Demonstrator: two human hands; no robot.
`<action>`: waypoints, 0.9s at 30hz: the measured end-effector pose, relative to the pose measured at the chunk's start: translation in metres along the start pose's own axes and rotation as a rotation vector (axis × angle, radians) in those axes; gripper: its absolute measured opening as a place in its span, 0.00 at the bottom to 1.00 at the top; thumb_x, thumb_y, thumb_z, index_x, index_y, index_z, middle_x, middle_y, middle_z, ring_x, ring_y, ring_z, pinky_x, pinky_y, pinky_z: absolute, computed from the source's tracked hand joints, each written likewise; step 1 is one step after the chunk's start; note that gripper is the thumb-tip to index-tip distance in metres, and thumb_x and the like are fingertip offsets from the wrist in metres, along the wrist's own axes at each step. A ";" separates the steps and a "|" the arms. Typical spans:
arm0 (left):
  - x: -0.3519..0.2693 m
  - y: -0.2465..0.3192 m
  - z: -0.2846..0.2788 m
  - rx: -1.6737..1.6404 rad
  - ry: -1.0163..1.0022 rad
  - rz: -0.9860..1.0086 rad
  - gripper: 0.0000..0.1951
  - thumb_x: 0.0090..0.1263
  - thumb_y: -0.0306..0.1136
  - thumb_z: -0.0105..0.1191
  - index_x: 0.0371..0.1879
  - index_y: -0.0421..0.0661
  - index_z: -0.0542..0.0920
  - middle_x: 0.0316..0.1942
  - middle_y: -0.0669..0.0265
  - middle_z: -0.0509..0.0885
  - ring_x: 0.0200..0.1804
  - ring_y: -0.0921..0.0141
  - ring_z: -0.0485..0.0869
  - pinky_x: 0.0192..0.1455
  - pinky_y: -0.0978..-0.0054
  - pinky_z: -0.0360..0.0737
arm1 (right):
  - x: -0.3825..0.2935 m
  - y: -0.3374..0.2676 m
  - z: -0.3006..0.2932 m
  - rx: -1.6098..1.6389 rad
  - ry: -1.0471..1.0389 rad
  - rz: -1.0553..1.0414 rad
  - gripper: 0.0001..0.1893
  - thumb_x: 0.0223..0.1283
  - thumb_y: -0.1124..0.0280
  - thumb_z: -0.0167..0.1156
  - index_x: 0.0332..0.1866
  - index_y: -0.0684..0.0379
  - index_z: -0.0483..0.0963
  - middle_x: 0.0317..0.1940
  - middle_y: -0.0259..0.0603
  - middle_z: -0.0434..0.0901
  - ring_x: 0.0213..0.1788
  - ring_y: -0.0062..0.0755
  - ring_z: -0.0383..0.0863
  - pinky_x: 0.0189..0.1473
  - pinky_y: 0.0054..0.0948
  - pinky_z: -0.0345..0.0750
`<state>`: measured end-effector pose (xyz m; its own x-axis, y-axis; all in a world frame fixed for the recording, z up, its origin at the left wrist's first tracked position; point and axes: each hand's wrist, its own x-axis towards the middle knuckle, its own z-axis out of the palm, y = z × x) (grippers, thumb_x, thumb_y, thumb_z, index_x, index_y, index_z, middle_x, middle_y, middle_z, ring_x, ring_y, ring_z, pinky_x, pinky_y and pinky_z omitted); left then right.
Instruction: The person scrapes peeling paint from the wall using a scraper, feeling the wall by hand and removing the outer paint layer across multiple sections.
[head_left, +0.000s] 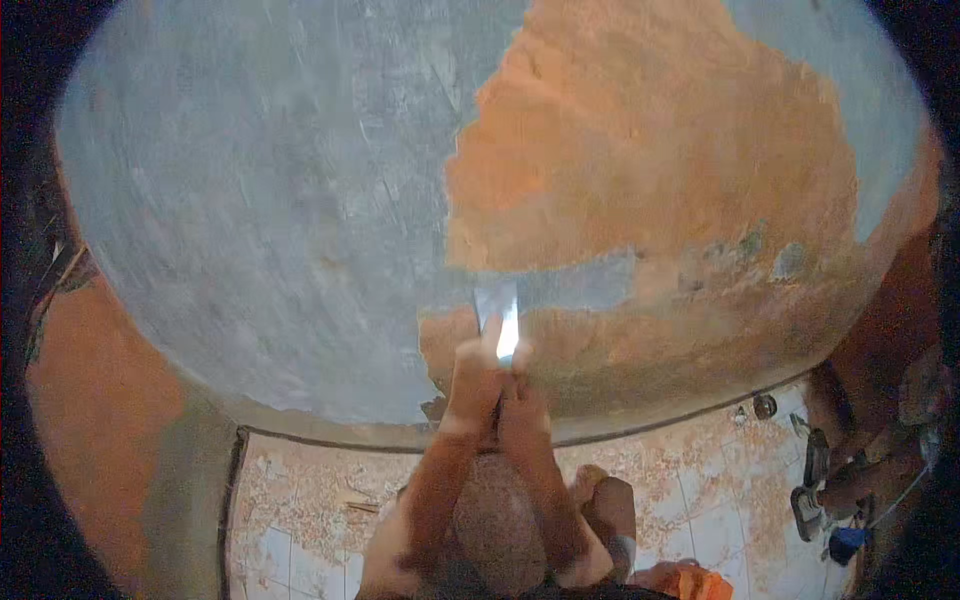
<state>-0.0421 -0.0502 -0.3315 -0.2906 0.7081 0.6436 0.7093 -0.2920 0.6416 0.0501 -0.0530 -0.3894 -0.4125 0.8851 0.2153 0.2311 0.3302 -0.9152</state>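
My left hand (478, 386) and my right hand (522, 382) are together in front of me, both closed around the handle of a flat metal scraper (493, 297). A bright glare covers part of its blade, and my fingers hide most of the handle. The blade points up against a wall and meets a narrow strip of grey-blue coating (577, 285). To the left, the same coating (262, 202) covers the wall in one wide area. On the right lies a large exposed orange patch (652, 157) with a ragged edge.
Below the wall, a white tiled floor (697, 480) is strewn with reddish flakes. A dark line runs along the wall's foot. Sandals (807, 506) and a blue item (848, 543) lie at the right. Orange fabric (701, 582) shows at the bottom edge.
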 end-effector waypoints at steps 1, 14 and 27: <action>0.002 0.001 -0.003 0.003 0.069 0.016 0.10 0.69 0.33 0.50 0.40 0.37 0.76 0.22 0.55 0.82 0.23 0.58 0.81 0.25 0.65 0.74 | -0.001 -0.005 0.001 -0.037 -0.030 0.086 0.21 0.73 0.58 0.43 0.49 0.69 0.71 0.40 0.60 0.76 0.42 0.44 0.78 0.44 0.39 0.73; -0.030 -0.015 -0.050 -0.513 -0.168 0.016 0.33 0.68 0.38 0.56 0.66 0.34 0.58 0.55 0.57 0.70 0.54 0.65 0.73 0.58 0.67 0.71 | -0.007 -0.021 0.029 -0.451 0.159 -0.591 0.18 0.67 0.68 0.48 0.57 0.68 0.68 0.41 0.63 0.75 0.44 0.59 0.74 0.44 0.46 0.71; 0.007 0.019 -0.065 -0.453 -0.006 -0.726 0.24 0.75 0.51 0.40 0.28 0.42 0.79 0.19 0.70 0.77 0.21 0.76 0.74 0.25 0.75 0.70 | -0.002 -0.024 0.060 0.170 -0.023 -0.071 0.19 0.65 0.65 0.50 0.55 0.68 0.68 0.38 0.58 0.78 0.40 0.56 0.78 0.42 0.46 0.74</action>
<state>-0.0723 -0.0926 -0.2876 -0.5695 0.8220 0.0071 0.0233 0.0075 0.9997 -0.0078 -0.0818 -0.3885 -0.4431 0.8533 0.2749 0.0491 0.3293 -0.9430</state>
